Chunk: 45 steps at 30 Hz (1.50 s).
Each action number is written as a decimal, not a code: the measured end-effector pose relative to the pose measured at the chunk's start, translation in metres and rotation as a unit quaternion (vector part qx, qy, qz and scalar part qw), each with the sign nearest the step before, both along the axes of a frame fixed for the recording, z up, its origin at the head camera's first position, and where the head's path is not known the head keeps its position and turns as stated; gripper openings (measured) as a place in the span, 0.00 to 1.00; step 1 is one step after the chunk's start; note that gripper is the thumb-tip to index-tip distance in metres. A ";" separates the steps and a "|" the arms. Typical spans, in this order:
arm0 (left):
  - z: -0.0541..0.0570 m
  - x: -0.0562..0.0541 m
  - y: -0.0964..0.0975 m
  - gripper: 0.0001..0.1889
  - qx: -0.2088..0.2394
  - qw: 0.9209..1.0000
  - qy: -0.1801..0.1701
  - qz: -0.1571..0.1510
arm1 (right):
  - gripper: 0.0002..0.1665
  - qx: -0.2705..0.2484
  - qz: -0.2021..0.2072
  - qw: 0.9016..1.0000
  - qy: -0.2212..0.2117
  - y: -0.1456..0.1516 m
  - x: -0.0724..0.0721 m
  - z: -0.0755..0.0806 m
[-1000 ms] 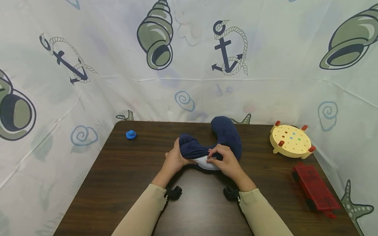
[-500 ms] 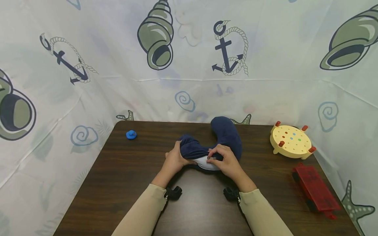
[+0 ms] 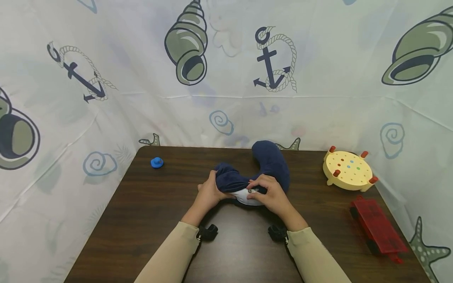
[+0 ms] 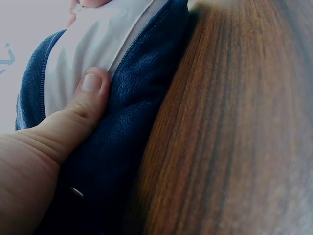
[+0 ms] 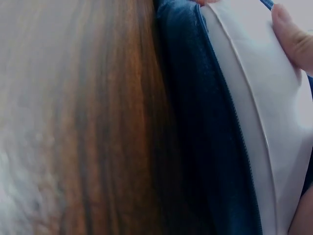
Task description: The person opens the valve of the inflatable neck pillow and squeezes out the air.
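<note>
A navy neck pillow [image 3: 274, 165] lies curved on the table, its zipped cover gaping along the near side. White inner lining [image 3: 244, 195] shows through the gap. My left hand [image 3: 210, 188] grips the pillow's left part; in the left wrist view its thumb [image 4: 88, 95] presses on the lining beside the zipper teeth [image 4: 124, 54]. My right hand [image 3: 270, 192] is at the right of the opening, fingers and thumb bent over the cover's edge and the lining. In the right wrist view one fingertip [image 5: 286, 22] rests by the far zipper edge. The pillow's underside is hidden.
A small blue toy [image 3: 157, 162] sits at the table's back left. At the back right is a yellow round pegged piece [image 3: 348, 169] with red tips, and in front of it a red translucent wheeled toy [image 3: 378, 224]. Printed cloth [image 3: 226, 78] surrounds the brown table [image 3: 141, 220].
My right thumb and forefinger have spread slightly apart at the opening. The left hand and the pillow keep their places, and the head view has shifted very slightly.
</note>
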<state>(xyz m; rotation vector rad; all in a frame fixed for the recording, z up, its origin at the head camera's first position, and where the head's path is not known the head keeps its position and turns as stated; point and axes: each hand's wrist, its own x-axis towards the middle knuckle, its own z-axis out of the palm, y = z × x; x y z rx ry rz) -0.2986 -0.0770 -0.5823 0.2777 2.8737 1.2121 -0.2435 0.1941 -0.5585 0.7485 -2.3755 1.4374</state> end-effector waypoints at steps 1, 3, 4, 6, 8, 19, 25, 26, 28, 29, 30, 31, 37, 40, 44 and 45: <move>-0.001 -0.001 0.000 0.69 -0.002 1.000 0.002 0.000 | 0.17 0.002 -0.005 1.000 0.000 0.000 0.000 0.000; -0.002 -0.001 0.000 0.67 -0.002 1.000 0.002 0.000 | 0.16 0.004 -0.015 1.000 0.002 -0.001 0.000 0.000; -0.002 -0.001 0.000 0.67 0.001 1.000 0.002 0.000 | 0.16 0.003 -0.019 1.000 0.005 -0.001 0.001 -0.001; -0.002 -0.001 0.000 0.66 0.001 1.000 0.000 0.001 | 0.16 0.004 -0.027 1.000 0.013 -0.002 0.001 -0.001; 0.000 0.001 0.000 0.66 0.001 1.000 -0.006 0.004 | 0.16 0.005 -0.032 0.999 0.017 -0.003 0.002 -0.001; 0.017 0.008 0.005 0.82 -0.038 0.996 -0.066 0.037 | 0.15 0.007 -0.049 0.999 -0.023 -0.005 0.003 -0.003; 0.017 0.003 0.007 0.60 -0.077 0.995 -0.051 0.035 | 0.15 -0.005 -0.033 0.999 0.007 -0.005 0.002 -0.002; 0.017 0.003 0.007 0.58 -0.085 0.995 -0.050 0.034 | 0.16 -0.005 -0.033 0.999 0.010 -0.005 0.002 -0.001; 0.017 0.002 0.007 0.56 -0.089 0.994 -0.048 0.032 | 0.15 -0.003 -0.036 0.999 0.009 -0.005 0.003 0.000; 0.017 0.003 0.007 0.55 -0.088 0.995 -0.047 0.031 | 0.16 -0.001 -0.039 0.999 0.009 -0.005 0.003 0.000; 0.018 0.004 0.007 0.55 -0.085 0.995 -0.046 0.030 | 0.15 0.001 -0.041 0.999 0.007 -0.005 0.004 0.000; 0.018 0.005 0.007 0.56 -0.082 0.995 -0.045 0.029 | 0.15 0.003 -0.043 0.999 0.005 -0.005 0.004 0.000; 0.019 0.015 0.005 0.60 -0.056 0.996 -0.046 0.044 | 0.15 -0.002 -0.044 0.999 -0.012 -0.005 0.006 -0.002; 0.018 0.016 0.005 0.59 -0.034 0.997 -0.051 0.052 | 0.15 -0.006 -0.040 0.999 -0.011 -0.005 0.006 -0.002; 0.017 0.011 0.006 0.53 -0.043 0.998 -0.037 0.032 | 0.14 -0.009 -0.038 0.999 -0.011 -0.006 0.005 -0.002; 0.017 0.010 0.006 0.52 -0.049 0.998 -0.033 0.026 | 0.14 -0.008 -0.038 0.999 -0.011 -0.006 0.005 -0.002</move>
